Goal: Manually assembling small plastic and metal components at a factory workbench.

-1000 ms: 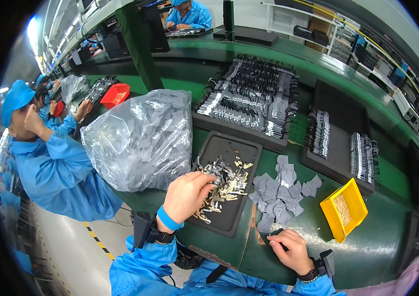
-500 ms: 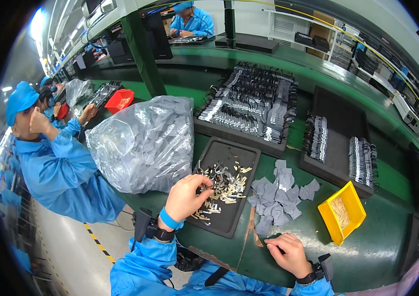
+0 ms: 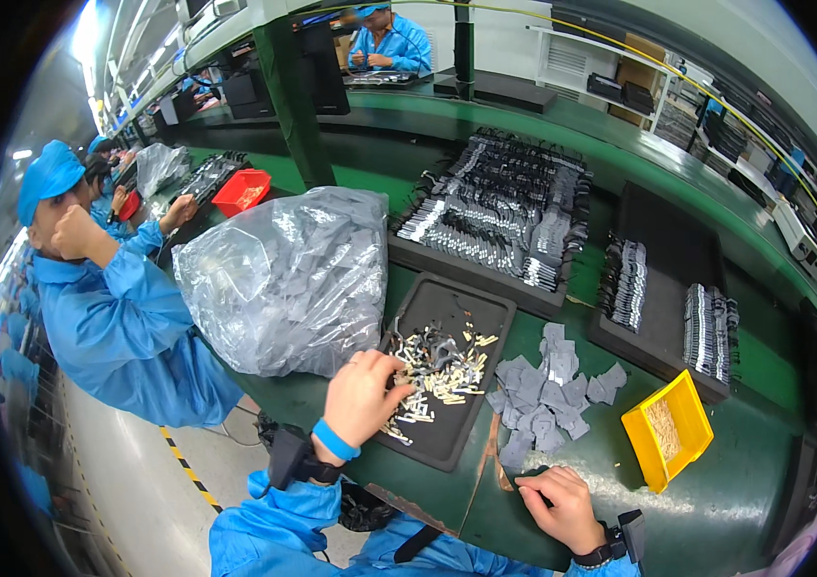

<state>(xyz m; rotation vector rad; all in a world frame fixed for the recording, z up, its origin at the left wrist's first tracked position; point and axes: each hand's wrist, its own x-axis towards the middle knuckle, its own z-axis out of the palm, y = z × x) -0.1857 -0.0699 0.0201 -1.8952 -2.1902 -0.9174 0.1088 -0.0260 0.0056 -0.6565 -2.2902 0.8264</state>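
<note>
Bench: a long dark-green workbench [image 3: 716, 510] is running beneath the whole layout, its front edge showing brown worn patches.
Neighbour: a co-worker in a blue cap and smock [image 3: 110, 327] is holding one fist up near the face, at the far left.
Bag: a bulging clear plastic bag [image 3: 283, 288], full of flat grey pieces, is lying just left of the shallow tray.
Back tray: a large black rectangular tray [image 3: 466, 274] is carrying dense rows of thin silver, grey and black parts with black wires.
Side tray: a black rectangular tray [image 3: 668, 260] is lying right of it, carrying similar parts in two blocks, well apart.
Shallow tray: a thin black tray with rounded corners [image 3: 439, 446] is lying before the person.
Grey pile: flat, squarish dark-grey pieces [image 3: 538, 394] are overlapping on the bench, right of the shallow tray.
Parts heap: small cream, black and silvery parts [image 3: 447, 375] are lying loose inside the shallow tray.
Yellow bin: a yellow plastic box [image 3: 653, 462] is holding small pale pieces, right of the grey pile.
Left hand: the bare left hand [image 3: 360, 392] is reaching over the heap's left side, thumb and fingers bending toward one another; whether they are gripping a part, I cannot tell.
Right hand: the bare right hand [image 3: 562, 505] is resting near the grey pile's lower end, fingers curling; whether anything is between them, I cannot tell.
Wristband: a blue band [image 3: 335, 439] is circling the left wrist.
</note>
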